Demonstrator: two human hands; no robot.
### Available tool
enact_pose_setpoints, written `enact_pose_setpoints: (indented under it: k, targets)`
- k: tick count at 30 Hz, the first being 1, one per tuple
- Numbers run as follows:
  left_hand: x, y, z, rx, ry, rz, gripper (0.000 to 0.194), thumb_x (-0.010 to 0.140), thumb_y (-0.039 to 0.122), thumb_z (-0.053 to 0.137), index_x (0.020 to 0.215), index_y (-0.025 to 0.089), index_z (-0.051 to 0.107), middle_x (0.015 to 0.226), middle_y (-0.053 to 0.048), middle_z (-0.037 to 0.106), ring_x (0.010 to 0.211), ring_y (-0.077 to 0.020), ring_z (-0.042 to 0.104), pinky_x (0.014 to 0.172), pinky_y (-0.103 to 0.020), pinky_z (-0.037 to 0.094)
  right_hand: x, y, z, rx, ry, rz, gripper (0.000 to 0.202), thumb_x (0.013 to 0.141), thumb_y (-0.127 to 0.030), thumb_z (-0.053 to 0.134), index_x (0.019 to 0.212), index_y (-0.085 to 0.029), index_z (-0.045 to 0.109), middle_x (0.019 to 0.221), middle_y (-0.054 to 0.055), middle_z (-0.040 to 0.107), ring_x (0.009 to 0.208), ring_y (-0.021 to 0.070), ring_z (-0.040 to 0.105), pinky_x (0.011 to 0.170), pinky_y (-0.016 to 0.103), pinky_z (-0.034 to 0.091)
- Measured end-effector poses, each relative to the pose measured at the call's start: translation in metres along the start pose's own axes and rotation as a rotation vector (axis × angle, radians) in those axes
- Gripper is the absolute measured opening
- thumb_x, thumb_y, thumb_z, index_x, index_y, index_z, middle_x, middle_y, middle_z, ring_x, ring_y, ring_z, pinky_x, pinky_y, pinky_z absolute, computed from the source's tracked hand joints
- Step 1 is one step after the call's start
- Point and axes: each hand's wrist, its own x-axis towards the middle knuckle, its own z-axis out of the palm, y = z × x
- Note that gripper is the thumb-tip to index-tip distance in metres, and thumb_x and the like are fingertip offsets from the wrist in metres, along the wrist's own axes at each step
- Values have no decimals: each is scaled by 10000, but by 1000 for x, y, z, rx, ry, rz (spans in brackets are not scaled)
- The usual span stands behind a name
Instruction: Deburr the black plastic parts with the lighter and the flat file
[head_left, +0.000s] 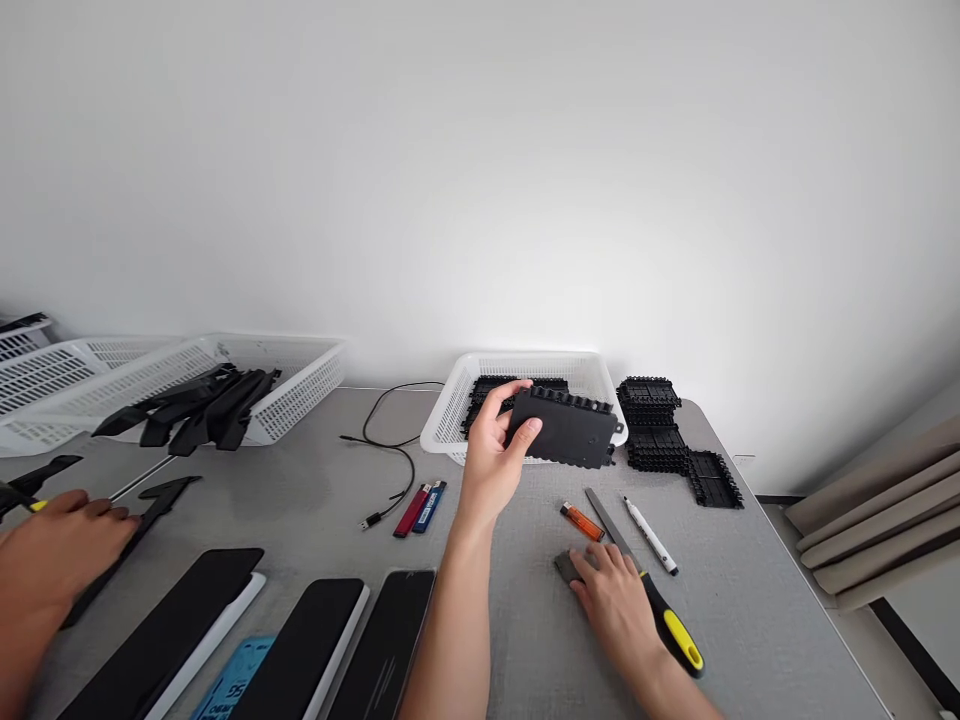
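Observation:
My left hand [495,455] grips a flat black plastic panel [566,428] by its left end, thumb on the smooth face. The panel has a toothed edge and small tabs at its right end, and is held up in front of a white basket [439,425]. On the table, my right hand [615,600] has its fingers closed over a small dark grey piece [566,567], whose exact kind I cannot make out. Beside that hand lie a file [679,630] with a black and yellow handle, an orange lighter [582,521] and a white marker [650,535].
Stacked black toothed panels [652,425] stand at the back right. Red [412,510] and blue [430,507] lighters lie near a black cable [411,470]. Several phones [300,640] occupy the front left. Another person's hand [71,550] works at left, near a basket [300,395] of black parts.

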Motion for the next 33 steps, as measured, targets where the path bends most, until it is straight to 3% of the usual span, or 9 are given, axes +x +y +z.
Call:
enact_pose_setpoints:
  k: [4,9,12,15,17,22,27,30,33]
  targets:
    - [-4,4,0,116,-65,86,440,862,390,697,1264,234,613,1111,-82,709,1035,-224,662,917,-304,502,7,3,-3,248,-79,43,361,930,-71,452,1128,-219,715,1039,79,702,943,239,672,833,348,515]
    - [-8,7,1,340,-39,317,221,877,299,664,1084,229,694,1111,-82,691,1109,-234,606,944,-319,483,24,28,-56,1088,-49,215,252,968,-362,485,958,-187,667,752,27,655,733,209,668,645,313,540]
    - [-8,7,3,499,-47,584,145,869,146,615,973,230,671,932,-36,704,952,-193,615,862,-327,470,40,34,-101,1682,-24,373,221,892,-399,614,950,-188,644,885,60,698,854,236,707,646,327,581]
    - [-7,9,9,661,-134,825,256,861,10,547,902,236,661,821,20,724,820,-150,610,806,-335,411,58,28,-131,1974,70,434,238,849,-344,680,1038,-199,666,1092,91,720,1002,271,710,769,402,611]
    - [-8,9,15,771,-198,885,283,887,0,537,916,245,677,820,40,746,804,-139,615,808,-354,362,70,20,-138,2108,193,454,200,843,-306,679,1018,-210,668,1080,62,728,981,246,715,769,389,612]
    - [-11,3,29,909,-411,825,245,947,88,553,991,261,720,863,41,768,842,-137,622,935,-400,293,96,8,-135,2200,429,471,193,772,-305,748,913,-212,655,838,-44,704,692,109,653,622,210,554]
    - [-14,2,32,909,-587,673,253,959,124,554,1059,289,718,914,41,770,959,-147,646,1063,-431,253,104,10,-130,1973,574,504,308,703,-372,774,946,-218,665,899,-35,709,794,135,665,677,217,540]
    - [-14,6,29,898,-581,595,241,909,160,651,1090,311,702,1119,27,749,1157,-189,611,1113,-451,245,105,16,-128,1871,633,518,330,702,-425,755,940,-218,659,890,-25,705,828,154,669,690,233,537]
    - [-13,8,27,850,-447,490,419,818,263,770,1212,335,645,1437,-22,576,1371,-268,464,1130,-465,302,107,20,-127,1829,660,497,344,715,-456,730,953,-222,649,913,-14,704,860,161,672,701,238,539]
